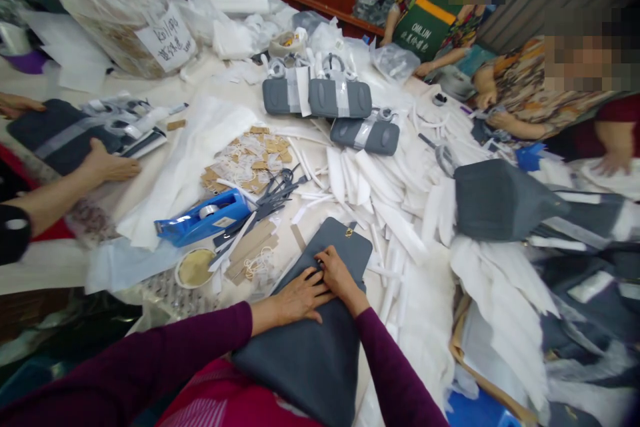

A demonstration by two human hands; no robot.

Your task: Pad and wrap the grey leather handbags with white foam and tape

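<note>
A dark grey handbag (313, 363) lies slanted across the table's near edge and my lap, a small gold-coloured fitting (349, 232) on its upper part. My left hand (293, 300) rests flat on the bag, fingers stretched towards my right hand. Right beside it, my right hand (340, 277) is curled on the bag's surface with its fingertips pinched. Whatever those fingertips hold, if anything, is too small to make out. Left of the bag are dark straps (275, 197), a blue tape dispenser (205, 217) and a small round tub (195, 268) of yellowish stuff.
White padding strips (385, 207) cover the table to the right. Wrapped grey bags (340, 97) stand at the back. A heap of tags (250, 160) lies mid-table. At left, a co-worker's hands (103, 163) touch another bag. Other people work at the far right.
</note>
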